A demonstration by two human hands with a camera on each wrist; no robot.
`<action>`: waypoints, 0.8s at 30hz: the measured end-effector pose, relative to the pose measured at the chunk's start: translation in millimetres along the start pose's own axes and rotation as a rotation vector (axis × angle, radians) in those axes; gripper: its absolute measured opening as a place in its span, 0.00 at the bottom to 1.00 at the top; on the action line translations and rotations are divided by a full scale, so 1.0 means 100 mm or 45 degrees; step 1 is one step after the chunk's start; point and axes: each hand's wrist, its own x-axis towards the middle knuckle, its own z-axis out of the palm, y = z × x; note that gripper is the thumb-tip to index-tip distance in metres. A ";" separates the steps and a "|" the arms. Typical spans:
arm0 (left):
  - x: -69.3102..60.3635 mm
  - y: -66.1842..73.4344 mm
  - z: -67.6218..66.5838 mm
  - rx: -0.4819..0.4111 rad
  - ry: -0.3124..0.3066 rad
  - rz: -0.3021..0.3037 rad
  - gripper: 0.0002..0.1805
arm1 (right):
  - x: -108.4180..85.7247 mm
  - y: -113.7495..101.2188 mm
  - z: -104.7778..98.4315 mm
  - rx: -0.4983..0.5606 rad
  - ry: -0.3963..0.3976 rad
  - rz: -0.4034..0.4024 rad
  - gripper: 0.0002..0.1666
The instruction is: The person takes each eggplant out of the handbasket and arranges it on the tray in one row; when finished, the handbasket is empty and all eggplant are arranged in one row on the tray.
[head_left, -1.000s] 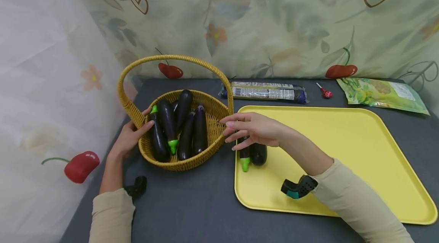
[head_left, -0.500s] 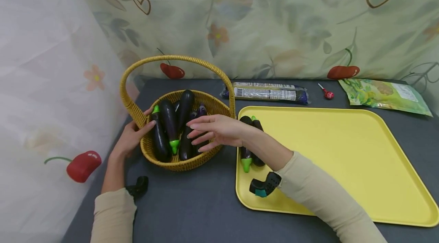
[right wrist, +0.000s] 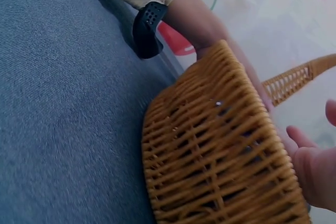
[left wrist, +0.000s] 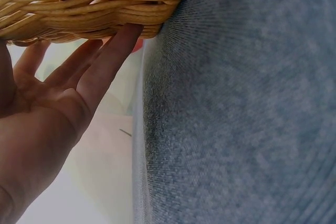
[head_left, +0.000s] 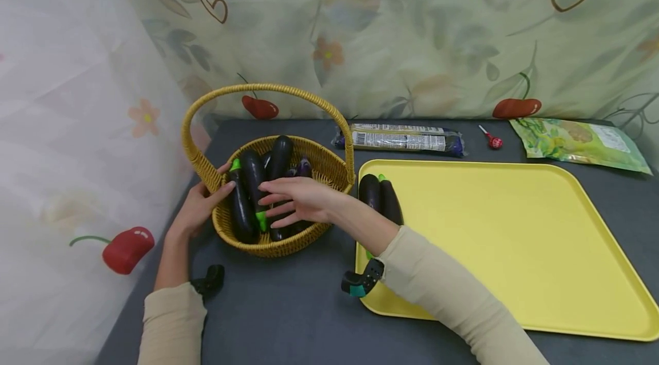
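Note:
The wicker basket stands at the left with several dark purple eggplants in it, some with green stem ends. My left hand grips its left side by the handle base, thumb over the rim. In the left wrist view, the left hand's fingers touch the outside of the wickerwork. Over the basket's right half is my right hand, fingers spread and nothing held, hiding part of the eggplants beneath. In the right wrist view, the right hand is just past the basket rim.
A yellow tray lies to the right, with two eggplants at its left edge, partly behind the right forearm. Behind it are a long plastic-wrapped package, a red lollipop and a green bag. The basket's tall handle arches above.
My right hand has moved left from beside the tray's eggplants to over the basket, its fingers staying spread. The left hand keeps its place on the basket.

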 end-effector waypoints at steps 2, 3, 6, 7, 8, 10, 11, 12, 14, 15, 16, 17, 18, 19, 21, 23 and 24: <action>0.00 0.00 0.00 0.001 0.001 -0.002 0.38 | 0.04 0.02 0.02 0.011 0.014 0.008 0.27; 0.00 0.00 -0.01 0.001 0.003 -0.003 0.39 | 0.06 0.03 0.03 0.015 0.023 0.015 0.27; 0.01 -0.01 -0.01 0.002 0.005 0.001 0.39 | 0.11 0.05 0.07 0.013 0.037 0.027 0.28; 0.00 -0.01 0.00 0.001 0.004 0.003 0.39 | 0.12 0.06 0.08 0.012 0.043 0.032 0.29; 0.00 0.00 0.00 -0.002 0.002 0.005 0.39 | 0.13 0.06 0.09 0.010 0.047 0.037 0.30; 0.00 0.00 0.00 -0.003 0.000 0.010 0.39 | 0.16 0.07 0.12 -0.003 0.052 0.049 0.31; 0.00 0.00 0.00 -0.005 -0.002 0.012 0.39 | 0.17 0.07 0.13 -0.009 0.052 0.055 0.32; 0.00 0.00 0.00 -0.005 -0.002 0.014 0.39 | 0.19 0.07 0.14 -0.018 0.050 0.060 0.33; 0.00 0.00 0.00 -0.007 -0.003 0.017 0.38 | 0.21 0.08 0.17 -0.035 0.047 0.068 0.34; 0.00 0.00 0.00 -0.006 -0.004 0.018 0.38 | 0.22 0.08 0.18 -0.045 0.043 0.073 0.34; 0.00 0.00 0.00 -0.006 -0.004 0.019 0.38 | 0.23 0.08 0.19 -0.057 0.038 0.073 0.35; 0.00 0.00 0.00 -0.007 -0.004 0.018 0.38 | 0.23 0.08 0.20 -0.064 0.036 0.076 0.35; 0.00 -0.01 0.00 -0.005 -0.005 0.019 0.38 | 0.25 0.08 0.20 -0.070 0.035 0.080 0.35; 0.00 -0.01 0.00 -0.003 -0.004 0.019 0.38 | 0.25 0.08 0.21 -0.075 0.035 0.084 0.35; 0.00 -0.01 0.00 0.004 0.000 0.021 0.38 | 0.27 0.07 0.22 -0.089 0.035 0.094 0.35; 0.00 -0.02 0.00 0.011 0.005 0.024 0.38 | 0.28 0.06 0.24 -0.102 0.036 0.109 0.35; 0.00 -0.02 0.00 0.012 0.007 0.026 0.38 | 0.29 0.06 0.24 -0.113 0.033 0.116 0.35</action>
